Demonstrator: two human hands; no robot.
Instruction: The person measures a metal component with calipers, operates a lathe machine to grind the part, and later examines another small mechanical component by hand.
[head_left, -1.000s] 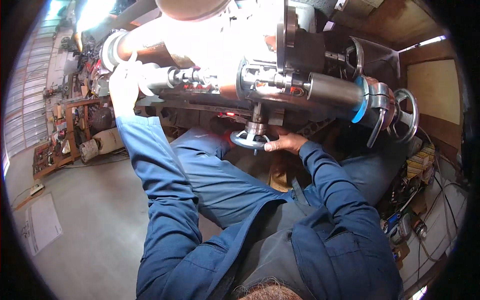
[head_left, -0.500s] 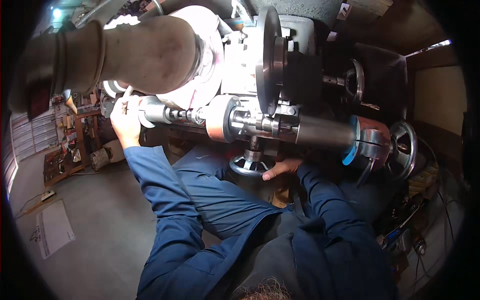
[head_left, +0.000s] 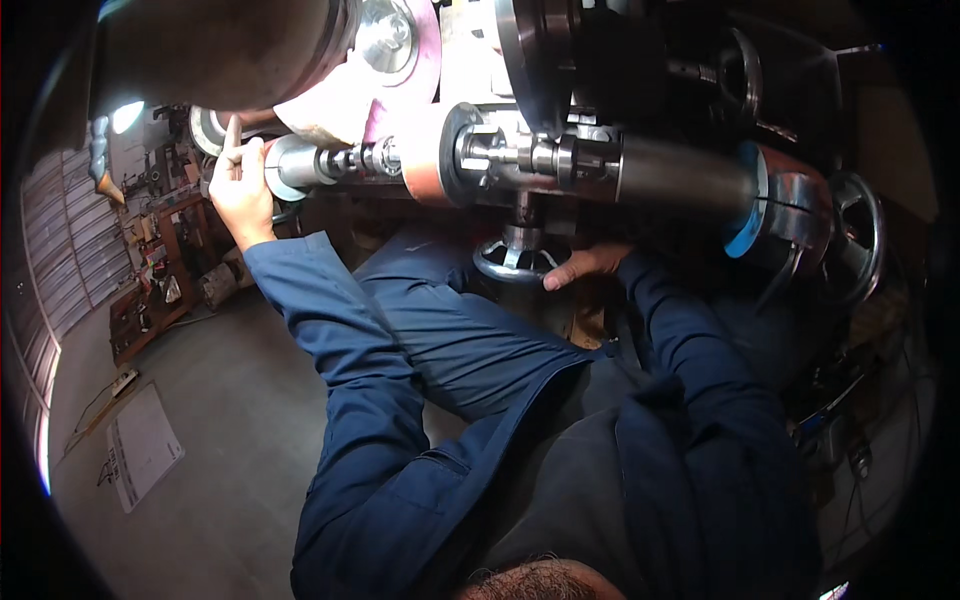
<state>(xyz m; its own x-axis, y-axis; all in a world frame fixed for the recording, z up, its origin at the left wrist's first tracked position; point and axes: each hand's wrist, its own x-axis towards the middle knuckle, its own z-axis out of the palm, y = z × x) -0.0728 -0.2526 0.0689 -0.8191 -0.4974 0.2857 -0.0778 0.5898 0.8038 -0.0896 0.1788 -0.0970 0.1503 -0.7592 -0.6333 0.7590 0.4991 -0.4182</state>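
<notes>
Most of the right hand's [head_left: 590, 265] fingers are hiding behind the small handwheel [head_left: 512, 262] and in shadow; only the thumb is showing well, so I'm not making out the grip. The left hand [head_left: 243, 195] is covering part of the left end of the grey cylinder [head_left: 300, 165]. Above, the upper edge is cutting off the big brownish housing [head_left: 235, 45], the pinkish wheel [head_left: 424, 50] and the dark disc [head_left: 525, 60], while glare is swallowing surfaces between them. Darkness is obscuring the upper-right handwheel [head_left: 748, 85]. Marks on the white panel [head_left: 150, 445] are looking too small to read.
</notes>
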